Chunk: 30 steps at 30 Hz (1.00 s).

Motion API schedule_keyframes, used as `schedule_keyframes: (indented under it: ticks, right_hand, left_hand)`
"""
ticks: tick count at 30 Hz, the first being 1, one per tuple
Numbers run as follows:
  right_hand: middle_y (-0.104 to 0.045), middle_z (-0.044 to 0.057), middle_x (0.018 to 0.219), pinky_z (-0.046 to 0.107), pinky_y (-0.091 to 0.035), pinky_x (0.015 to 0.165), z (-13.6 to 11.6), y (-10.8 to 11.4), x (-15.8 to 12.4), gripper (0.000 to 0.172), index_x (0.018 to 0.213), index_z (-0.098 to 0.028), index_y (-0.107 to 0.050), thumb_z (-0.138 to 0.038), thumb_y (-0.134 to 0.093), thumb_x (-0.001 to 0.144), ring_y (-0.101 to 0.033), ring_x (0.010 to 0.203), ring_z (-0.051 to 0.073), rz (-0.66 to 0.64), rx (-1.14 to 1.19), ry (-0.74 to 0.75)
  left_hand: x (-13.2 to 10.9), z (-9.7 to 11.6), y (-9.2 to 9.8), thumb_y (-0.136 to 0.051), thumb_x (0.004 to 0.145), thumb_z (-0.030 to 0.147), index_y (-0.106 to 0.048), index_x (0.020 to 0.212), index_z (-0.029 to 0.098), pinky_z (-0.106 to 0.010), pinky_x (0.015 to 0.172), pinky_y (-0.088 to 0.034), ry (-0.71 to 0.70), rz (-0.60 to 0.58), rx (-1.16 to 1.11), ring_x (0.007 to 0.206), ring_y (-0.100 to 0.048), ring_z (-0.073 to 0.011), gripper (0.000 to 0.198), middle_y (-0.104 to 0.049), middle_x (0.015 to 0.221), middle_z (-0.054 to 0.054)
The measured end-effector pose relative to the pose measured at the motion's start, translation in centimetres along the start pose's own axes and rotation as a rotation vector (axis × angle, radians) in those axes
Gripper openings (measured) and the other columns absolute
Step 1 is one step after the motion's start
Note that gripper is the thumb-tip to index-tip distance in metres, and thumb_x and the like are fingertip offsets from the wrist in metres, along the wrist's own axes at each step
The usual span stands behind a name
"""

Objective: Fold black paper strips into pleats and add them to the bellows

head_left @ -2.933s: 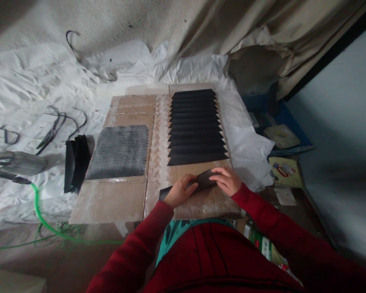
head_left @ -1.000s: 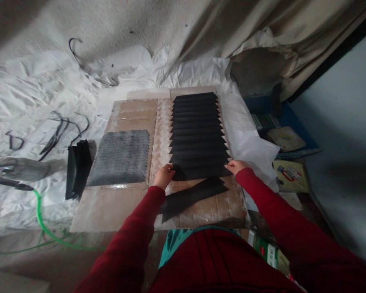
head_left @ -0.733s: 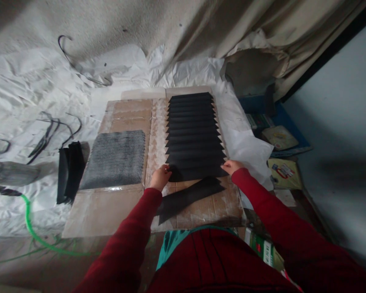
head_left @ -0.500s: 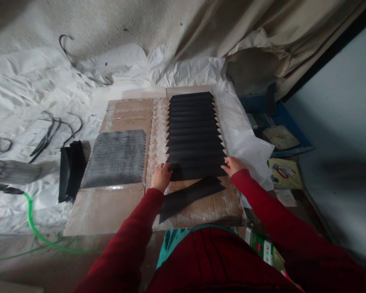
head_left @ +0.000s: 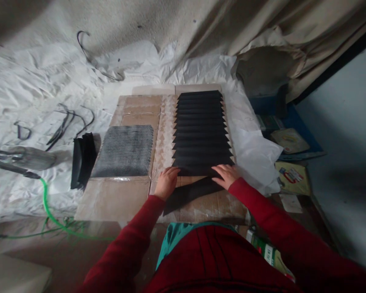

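Note:
Black strips (head_left: 201, 138) with pointed ends lie overlapped in a long row on a cardboard sheet (head_left: 198, 209). My left hand (head_left: 167, 182) rests at the left end of the nearest strip, fingers stretched out on its edge. At that strip's right part, my right hand (head_left: 227, 176) lies with fingers spread and the thumb apart. Below the row a loose black strip (head_left: 190, 193) lies slanted; the right thumb is close to its right end, which the hand partly covers. Left of the row sits a stack of greyish, dusty-looking strips (head_left: 125, 150) with a jagged right edge.
A bundle of black pieces (head_left: 83, 160) stands left of the cardboard. A spray gun (head_left: 33, 158) with a green hose (head_left: 49, 207) lies at the far left. Thin dark cords (head_left: 64, 124) lie on white sheeting. A blue tray (head_left: 308, 134) and a yellowish packet (head_left: 293, 178) are at right.
My right hand has moved left from the nearest strip's right tip and flattened onto it. My left hand stays at the left end. The whole view has shifted slightly.

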State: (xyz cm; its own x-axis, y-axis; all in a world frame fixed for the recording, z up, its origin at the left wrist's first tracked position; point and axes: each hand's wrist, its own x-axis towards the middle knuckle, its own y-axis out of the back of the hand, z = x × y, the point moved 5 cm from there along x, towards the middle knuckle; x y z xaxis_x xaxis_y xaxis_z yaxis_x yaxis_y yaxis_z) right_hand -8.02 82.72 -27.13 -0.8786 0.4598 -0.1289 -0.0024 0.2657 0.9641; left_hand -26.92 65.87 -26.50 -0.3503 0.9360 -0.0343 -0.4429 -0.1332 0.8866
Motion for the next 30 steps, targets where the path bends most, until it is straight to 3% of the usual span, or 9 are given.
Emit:
schedule_keyframes:
  ticks: [2,6,10,13,16,21,23,25,30]
  right_hand:
    - [-0.058,0.007,0.103,0.035,-0.035,0.074,-1.3,-0.9,0.5,0.036,0.107,-0.021,-0.056,-0.034,-0.057,0.073,-0.048,0.092,0.024,-0.103,0.015,0.041]
    - [-0.061,0.005,0.089,0.033,-0.036,0.071,-1.9,-1.7,0.2,0.012,0.083,-0.022,-0.063,-0.027,-0.057,0.074,-0.052,0.084,0.021,-0.218,0.048,0.121]
    - [-0.063,0.005,0.085,0.030,-0.041,0.071,-3.4,-0.4,-2.2,0.017,0.082,-0.020,-0.060,-0.025,-0.044,0.082,-0.056,0.080,0.017,-0.136,0.214,0.325]
    - [-0.064,0.006,0.085,0.030,-0.045,0.070,-5.0,1.4,-4.4,0.022,0.088,-0.020,-0.058,-0.019,-0.036,0.082,-0.059,0.079,0.017,-0.038,0.283,0.337]
    - [-0.065,0.006,0.088,0.030,-0.048,0.071,-6.7,3.9,-5.9,0.028,0.093,-0.022,-0.057,-0.014,-0.036,0.078,-0.060,0.082,0.017,0.031,0.321,0.340]
    - [-0.067,0.003,0.084,0.029,-0.051,0.071,-7.8,6.2,-5.3,0.017,0.087,-0.027,-0.060,-0.029,-0.046,0.078,-0.062,0.077,0.018,0.095,0.471,0.214]
    - [-0.067,0.004,0.085,0.030,-0.051,0.071,-8.6,4.6,-3.9,0.019,0.089,-0.026,-0.061,-0.035,-0.051,0.076,-0.063,0.078,0.019,0.091,0.543,0.128]
    - [-0.066,0.005,0.092,0.033,-0.051,0.074,-10.3,1.4,-1.9,0.026,0.095,-0.023,-0.060,-0.035,-0.053,0.073,-0.062,0.083,0.021,0.031,0.616,0.042]
    - [-0.063,0.008,0.102,0.034,-0.048,0.080,-19.2,-7.0,4.0,0.036,0.109,-0.017,-0.052,-0.020,-0.052,0.073,-0.059,0.092,0.019,-0.164,0.729,0.032]
  left_hand:
    - [-0.8,1.5,0.0,-0.041,0.083,0.019,-0.055,0.110,0.018,-0.037,0.091,-0.038,-0.004,0.000,-0.055,0.108,-0.045,-0.0201,0.030,-0.055,0.114,-0.007]
    - [-2.8,3.5,-1.3,-0.051,0.079,0.026,-0.049,0.117,0.021,-0.037,0.092,-0.037,-0.055,-0.135,-0.163,0.106,-0.046,-0.0208,0.038,-0.053,0.115,-0.007]
    - [-4.2,2.8,-2.4,-0.055,0.075,0.025,-0.049,0.117,0.022,-0.036,0.092,-0.037,-0.063,-0.242,-0.213,0.106,-0.047,-0.0208,0.042,-0.054,0.115,-0.007]
    - [-4.9,1.8,-1.9,-0.051,0.076,0.020,-0.056,0.106,0.021,-0.031,0.088,-0.039,-0.059,-0.314,-0.238,0.097,-0.053,-0.0181,0.031,-0.060,0.105,-0.004]
    - [-5.7,1.3,0.1,-0.047,0.077,0.020,-0.062,0.095,0.021,-0.025,0.075,-0.042,-0.008,-0.402,-0.266,0.081,-0.057,-0.0158,0.023,-0.064,0.087,-0.002]
    - [-8.1,0.5,6.5,-0.047,0.079,0.032,-0.063,0.090,0.022,-0.021,0.067,-0.040,0.053,-0.421,-0.360,0.074,-0.056,-0.0147,0.022,-0.063,0.079,-0.002]
    - [-9.5,-1.3,8.5,-0.048,0.078,0.034,-0.064,0.088,0.022,-0.021,0.064,-0.039,0.119,-0.427,-0.385,0.071,-0.056,-0.0145,0.022,-0.063,0.076,-0.001]
    - [-11.1,-4.2,9.8,-0.050,0.076,0.033,-0.064,0.084,0.021,-0.021,0.060,-0.038,0.197,-0.423,-0.376,0.067,-0.055,-0.0142,0.020,-0.062,0.072,-0.001]
    - [-14.3,-14.1,11.9,-0.053,0.070,0.030,-0.065,0.079,0.022,-0.022,0.060,-0.037,0.376,-0.395,-0.159,0.065,-0.055,-0.0156,0.017,-0.062,0.068,-0.001]
